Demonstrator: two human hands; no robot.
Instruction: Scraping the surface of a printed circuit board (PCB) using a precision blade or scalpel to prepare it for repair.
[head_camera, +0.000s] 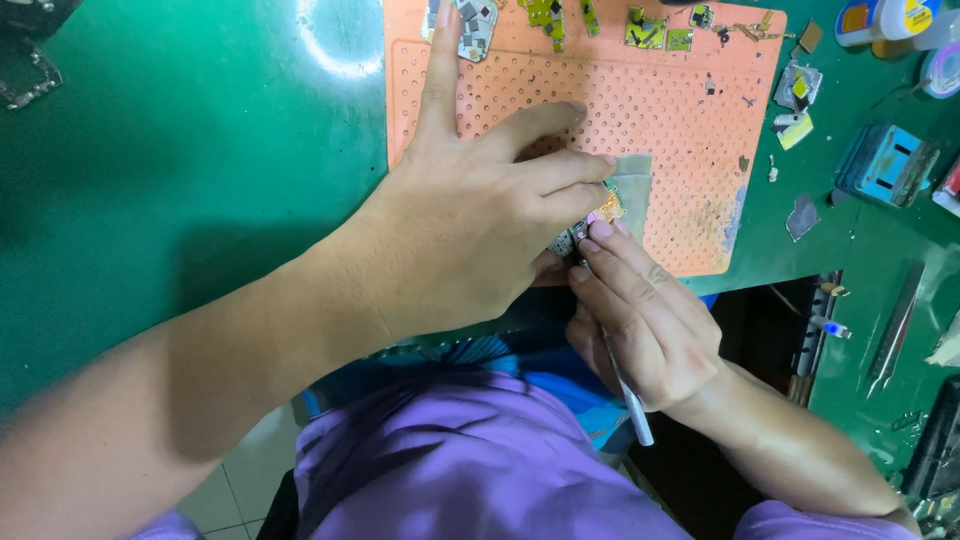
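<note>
My left hand (470, 215) lies flat on the orange perforated mat (650, 110), index finger stretched out, the other fingers pressing down a small circuit board (606, 208) with a gold patch. A grey cloth piece (632, 183) lies under the board. My right hand (640, 320) is closed around a thin silver tool (630, 400), its tip hidden under my fingers at the board's near edge. Both hands touch at the board.
Several small circuit boards (645, 28) lie along the mat's far edge. On the green table (200, 150) to the right sit a blue device (885, 165), small parts (795, 90), tweezers (895, 325) and glue pots (885, 18). My purple-clad lap is below.
</note>
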